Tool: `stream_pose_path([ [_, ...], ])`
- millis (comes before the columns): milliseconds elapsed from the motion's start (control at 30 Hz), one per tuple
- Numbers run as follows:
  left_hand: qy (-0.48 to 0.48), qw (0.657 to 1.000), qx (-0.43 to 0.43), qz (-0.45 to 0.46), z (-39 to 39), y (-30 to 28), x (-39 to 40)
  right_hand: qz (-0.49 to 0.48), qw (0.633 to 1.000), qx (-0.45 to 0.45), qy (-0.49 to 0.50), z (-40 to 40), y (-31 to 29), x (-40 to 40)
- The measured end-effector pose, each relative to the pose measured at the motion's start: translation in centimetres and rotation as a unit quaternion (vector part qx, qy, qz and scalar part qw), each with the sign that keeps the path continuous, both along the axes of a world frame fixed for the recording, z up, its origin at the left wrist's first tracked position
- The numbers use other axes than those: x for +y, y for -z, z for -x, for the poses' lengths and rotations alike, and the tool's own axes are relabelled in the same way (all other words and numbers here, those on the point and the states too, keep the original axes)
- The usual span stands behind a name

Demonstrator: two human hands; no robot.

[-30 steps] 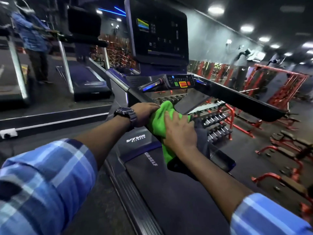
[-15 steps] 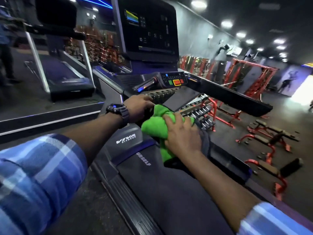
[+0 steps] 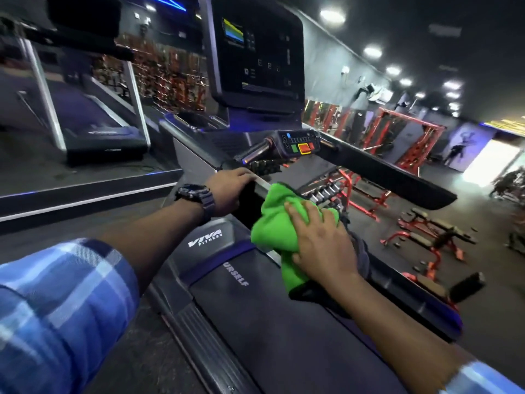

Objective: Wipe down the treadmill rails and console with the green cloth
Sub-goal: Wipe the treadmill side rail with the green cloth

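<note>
Gym machines fill the background, swung further left than a second ago. Right hand (image 3: 324, 245) still clutches the green cloth (image 3: 277, 223) on the treadmill rail (image 3: 262, 183); left hand (image 3: 230, 191) keeps gripping that rail.

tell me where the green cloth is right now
In the head view, the green cloth sits centre frame under the right hand, just right of the left hand, below the button panel.
</note>
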State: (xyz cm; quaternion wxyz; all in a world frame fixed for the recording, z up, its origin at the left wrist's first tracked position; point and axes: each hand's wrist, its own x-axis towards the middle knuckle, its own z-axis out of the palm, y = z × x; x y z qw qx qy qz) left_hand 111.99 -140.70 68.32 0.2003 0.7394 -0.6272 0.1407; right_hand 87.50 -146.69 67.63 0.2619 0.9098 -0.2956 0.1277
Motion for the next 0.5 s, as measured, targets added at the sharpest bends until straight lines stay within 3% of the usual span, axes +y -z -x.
stream_pose_path([
  [100,0.022,1.000,-0.007,-0.003,-0.3,-0.3,0.0,0.007,0.999,-0.027,-0.031,-4.8,0.3,-0.3],
  [267,0.038,0.999,0.029,-0.012,-0.8,-1.0,0.4,0.080,0.974,0.094,-0.188,-5.4,1.3,-1.9],
  [367,0.014,0.999,0.014,-0.027,-1.0,-1.5,0.4,0.085,0.951,0.123,-0.269,-2.8,1.1,-3.4],
  [500,-0.010,0.999,-0.005,-0.042,-1.2,-1.4,0.5,0.000,0.989,0.078,-0.128,-3.1,-0.2,-2.2],
])
